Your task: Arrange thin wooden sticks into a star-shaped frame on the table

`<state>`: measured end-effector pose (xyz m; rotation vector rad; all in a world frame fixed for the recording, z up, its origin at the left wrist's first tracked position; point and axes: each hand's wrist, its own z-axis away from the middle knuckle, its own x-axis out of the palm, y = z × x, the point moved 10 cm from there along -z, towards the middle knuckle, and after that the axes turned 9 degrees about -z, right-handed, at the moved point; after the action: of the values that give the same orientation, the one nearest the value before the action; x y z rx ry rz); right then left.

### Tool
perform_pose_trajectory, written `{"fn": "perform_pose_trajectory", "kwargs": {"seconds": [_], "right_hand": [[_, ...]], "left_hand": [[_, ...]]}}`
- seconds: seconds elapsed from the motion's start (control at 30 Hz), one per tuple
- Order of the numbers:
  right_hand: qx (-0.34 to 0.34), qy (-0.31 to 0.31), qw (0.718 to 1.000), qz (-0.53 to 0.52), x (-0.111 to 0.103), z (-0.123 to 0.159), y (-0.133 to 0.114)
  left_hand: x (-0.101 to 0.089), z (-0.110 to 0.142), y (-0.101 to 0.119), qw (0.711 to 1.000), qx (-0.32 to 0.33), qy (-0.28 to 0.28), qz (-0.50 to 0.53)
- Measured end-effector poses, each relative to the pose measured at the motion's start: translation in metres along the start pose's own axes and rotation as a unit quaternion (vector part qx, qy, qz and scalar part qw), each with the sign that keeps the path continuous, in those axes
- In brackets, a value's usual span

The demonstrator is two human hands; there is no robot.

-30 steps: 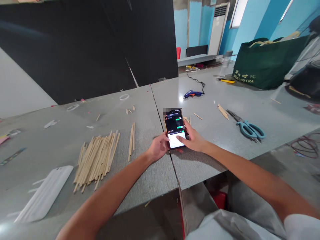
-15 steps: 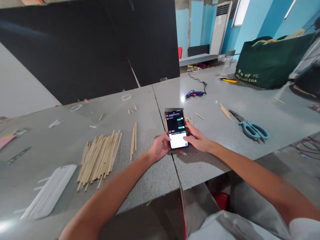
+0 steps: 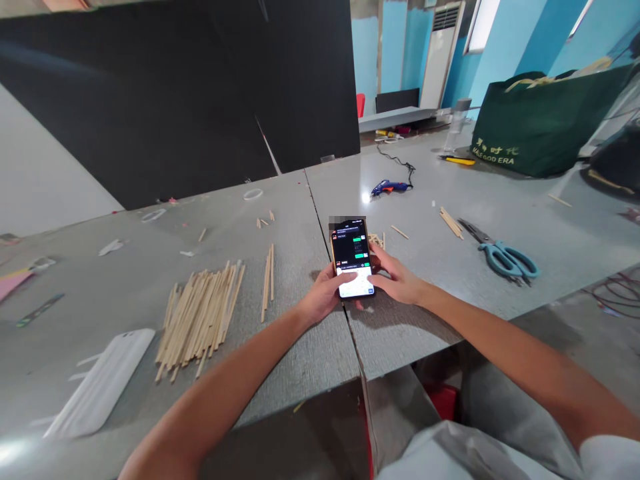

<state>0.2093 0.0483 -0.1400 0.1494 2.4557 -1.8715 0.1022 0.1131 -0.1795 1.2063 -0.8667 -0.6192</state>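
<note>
A smartphone (image 3: 352, 250) is held upright between both my hands above the grey table, a chat and a bright keyboard on its screen. My left hand (image 3: 323, 293) grips its left edge, the thumb reaching over the keyboard. Around the right edge curl the fingers of my right hand (image 3: 397, 280), its thumb at the keyboard's right side. Just behind the phone lie some short wooden pieces (image 3: 376, 240), partly hidden. Two or so thin sticks (image 3: 269, 283) lie left of my left hand, and farther left is a big pile of wooden sticks (image 3: 203, 317).
Blue-handled scissors (image 3: 505, 260) lie at right beside a few sticks (image 3: 451, 223). Behind them are a blue glue gun (image 3: 390, 187) with its cord, a yellow cutter (image 3: 457, 160) and a green bag (image 3: 530, 130). A white case-like object (image 3: 103, 383) lies front left. A black board (image 3: 200, 100) stands at the back.
My left thumb has moved in over the keyboard, while my right thumb has drawn back to its right side. The view has shifted slightly; both hands keep hold of the smartphone.
</note>
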Motion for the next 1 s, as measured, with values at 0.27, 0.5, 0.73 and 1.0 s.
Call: {"fn": "perform_pose_trajectory", "kwargs": {"seconds": [0.27,0.5,0.73,1.0], "right_hand": [[-0.042,-0.035,0.998,0.043,0.004,0.003,-0.010],[-0.028,0.004,1.000,0.007,0.000,-0.001,-0.002],[0.026,0.051,0.998,-0.027,-0.006,-0.002,0.010],[0.004,0.048,0.999,-0.026,-0.007,-0.003,0.010]], "left_hand": [[-0.007,0.001,-0.001,0.999,-0.003,0.039,-0.014],[-0.008,0.002,-0.001,0.999,0.003,0.028,0.016],[-0.006,0.003,-0.003,1.000,-0.012,0.011,0.023],[-0.006,-0.002,-0.009,0.999,-0.014,-0.009,0.049]]}}
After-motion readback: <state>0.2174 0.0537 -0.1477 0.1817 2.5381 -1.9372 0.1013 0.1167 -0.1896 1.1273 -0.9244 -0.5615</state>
